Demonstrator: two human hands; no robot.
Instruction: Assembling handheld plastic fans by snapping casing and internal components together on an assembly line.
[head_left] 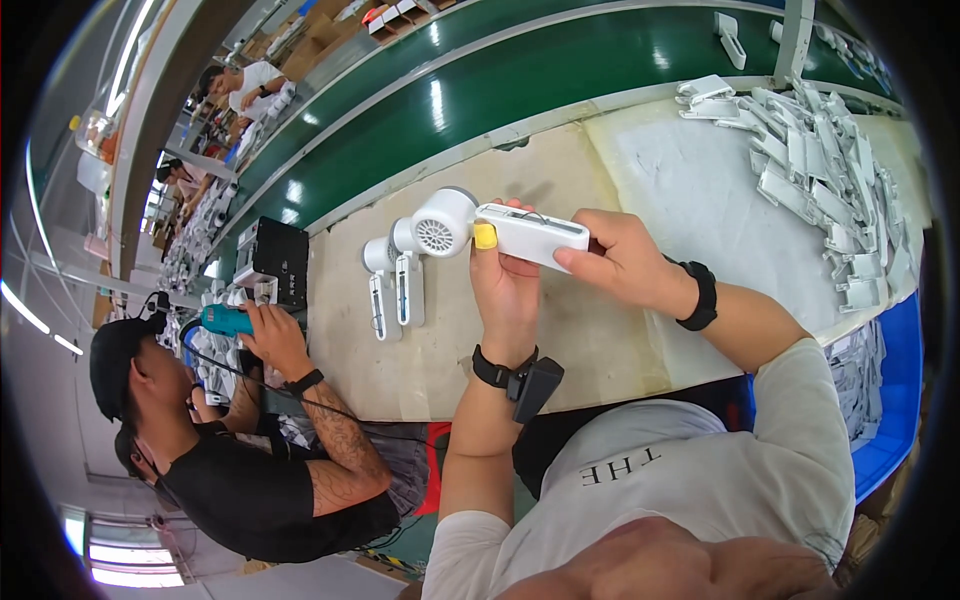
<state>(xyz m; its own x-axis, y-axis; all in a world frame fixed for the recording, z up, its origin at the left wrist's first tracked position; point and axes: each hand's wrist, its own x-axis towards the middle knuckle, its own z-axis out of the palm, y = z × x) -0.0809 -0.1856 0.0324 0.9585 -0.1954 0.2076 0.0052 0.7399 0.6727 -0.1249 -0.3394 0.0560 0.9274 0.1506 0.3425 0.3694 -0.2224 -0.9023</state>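
My left hand (pixel 507 290) holds a white hair dryer (pixel 440 224) near the joint of its round, vented head and its handle. A yellow cover (pixel 485 236) sits on the left thumb. My right hand (pixel 632 262) is closed around the far end of the handle (pixel 535 233), thumb on the near side. The handle's long slot faces up, with a dark wire showing in it. Two similar white hair dryers (pixel 408 290) stand side by side just left of my hands, handles pointing toward me.
A heap of white handle parts (pixel 825 170) covers the table's right end. Below it is a blue bin (pixel 895 400) of more parts. A green conveyor (pixel 440 105) runs behind the table. At left, a co-worker (pixel 270 470) holds a teal power tool (pixel 226 320) beside a black box (pixel 275 262).
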